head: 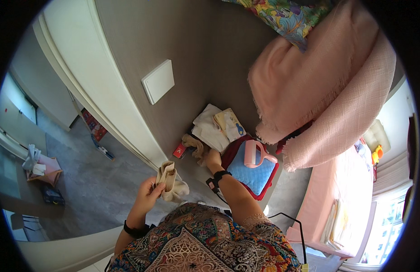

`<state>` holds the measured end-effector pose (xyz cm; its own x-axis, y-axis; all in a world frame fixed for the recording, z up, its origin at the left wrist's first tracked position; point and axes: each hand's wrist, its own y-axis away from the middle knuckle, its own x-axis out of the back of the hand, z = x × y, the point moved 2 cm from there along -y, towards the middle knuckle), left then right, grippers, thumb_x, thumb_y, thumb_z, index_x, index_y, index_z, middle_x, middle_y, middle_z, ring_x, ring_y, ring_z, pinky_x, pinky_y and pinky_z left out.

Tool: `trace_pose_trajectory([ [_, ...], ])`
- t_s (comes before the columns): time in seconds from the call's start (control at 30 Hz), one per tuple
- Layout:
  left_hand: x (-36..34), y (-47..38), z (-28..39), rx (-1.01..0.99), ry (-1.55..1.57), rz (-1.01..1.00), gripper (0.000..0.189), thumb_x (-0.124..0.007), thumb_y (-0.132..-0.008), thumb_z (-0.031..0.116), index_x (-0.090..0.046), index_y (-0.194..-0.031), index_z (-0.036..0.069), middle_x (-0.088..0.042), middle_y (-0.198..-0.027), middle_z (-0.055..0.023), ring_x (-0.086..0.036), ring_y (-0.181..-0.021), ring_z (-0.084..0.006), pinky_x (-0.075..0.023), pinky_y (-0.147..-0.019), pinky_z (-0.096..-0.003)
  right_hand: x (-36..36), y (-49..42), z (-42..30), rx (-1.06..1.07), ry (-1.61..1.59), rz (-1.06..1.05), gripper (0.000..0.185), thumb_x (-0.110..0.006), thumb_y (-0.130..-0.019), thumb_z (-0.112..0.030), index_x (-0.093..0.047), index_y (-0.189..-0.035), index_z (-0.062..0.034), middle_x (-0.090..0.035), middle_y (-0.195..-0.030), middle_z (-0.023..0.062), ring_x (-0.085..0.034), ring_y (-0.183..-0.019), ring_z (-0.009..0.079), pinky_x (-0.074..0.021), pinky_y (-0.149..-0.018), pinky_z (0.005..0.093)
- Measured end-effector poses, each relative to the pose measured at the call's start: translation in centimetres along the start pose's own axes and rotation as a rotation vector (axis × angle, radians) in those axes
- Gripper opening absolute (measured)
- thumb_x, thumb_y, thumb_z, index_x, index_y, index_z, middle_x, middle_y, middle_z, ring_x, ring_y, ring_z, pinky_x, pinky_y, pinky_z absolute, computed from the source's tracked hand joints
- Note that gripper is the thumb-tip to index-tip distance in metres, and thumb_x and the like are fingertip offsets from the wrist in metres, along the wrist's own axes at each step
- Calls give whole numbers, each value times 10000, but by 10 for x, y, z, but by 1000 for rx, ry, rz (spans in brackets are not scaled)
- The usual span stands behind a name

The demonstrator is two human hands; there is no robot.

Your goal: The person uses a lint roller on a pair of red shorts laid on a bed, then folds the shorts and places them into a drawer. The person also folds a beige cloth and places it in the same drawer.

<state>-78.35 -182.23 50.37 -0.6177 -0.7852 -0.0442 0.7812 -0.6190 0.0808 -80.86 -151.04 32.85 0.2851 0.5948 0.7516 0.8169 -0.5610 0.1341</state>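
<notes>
My left hand grips a folded beige cloth item, with a whitish part hanging at its lower right. My right hand touches a crumpled brown fabric on a low grey surface; its fingertips are partly hidden there. Beyond that hand lie folded white cloths and a pale yellow printed cloth. To its right, a pink and white handled object rests on a blue quilted cloth, over a dark red fabric. A small red box sits left of the brown fabric.
A pink fringed blanket and a floral cloth hang at the upper right. A white panel is on the grey-brown wall. The door frame stands left, and a pink-covered bed right. A thin black cable is near my right forearm.
</notes>
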Motion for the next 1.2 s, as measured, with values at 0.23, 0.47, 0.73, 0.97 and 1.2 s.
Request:
trace_pose_trajectory([
  [0.23,-12,-1,23,23,119,13,171,-572,-996,175,-604,-1067,23,-548,-782,51,-448,-656,-28,-349,-578,-203,66,35,17,110,-581,13,284,-661,-898,-261,-653,-898,24,-666,-840,82,-630,-753,171,-518,-671,300],
  [0.47,-89,-79,48,-103,121,-198,197,-566,-1002,193,-601,-1093,22,-541,-791,54,-454,-669,-25,-372,-594,-208,176,95,37,62,-1323,-69,220,-550,-1005,-200,-566,-1132,-21,-629,-920,30,-608,-746,102,-508,-650,262],
  [0.73,-179,-206,40,-293,172,-420,179,-534,-1016,245,-586,-1029,74,-467,-701,64,-389,-579,-22,-319,-515,-201,205,163,65,39,-1307,349,219,-559,-998,-224,-569,-1100,-30,-640,-956,33,-629,-777,103,-532,-645,250],
  [0.97,-187,-198,-51,200,66,-517,104,-500,-1021,176,-554,-1052,93,-447,-723,58,-372,-582,-40,-323,-513,-210,197,194,82,-68,-1283,410,175,-575,-989,-224,-582,-981,-49,-617,-858,4,-585,-736,73,-487,-629,226],
  [1.2,-157,-219,23,-127,270,-360,151,-531,-1007,216,-569,-1092,98,-476,-714,64,-426,-594,-33,-357,-526,-191,166,167,41,-16,-878,-81,268,-581,-975,-207,-601,-1153,-7,-644,-943,22,-593,-832,83,-478,-707,220],
])
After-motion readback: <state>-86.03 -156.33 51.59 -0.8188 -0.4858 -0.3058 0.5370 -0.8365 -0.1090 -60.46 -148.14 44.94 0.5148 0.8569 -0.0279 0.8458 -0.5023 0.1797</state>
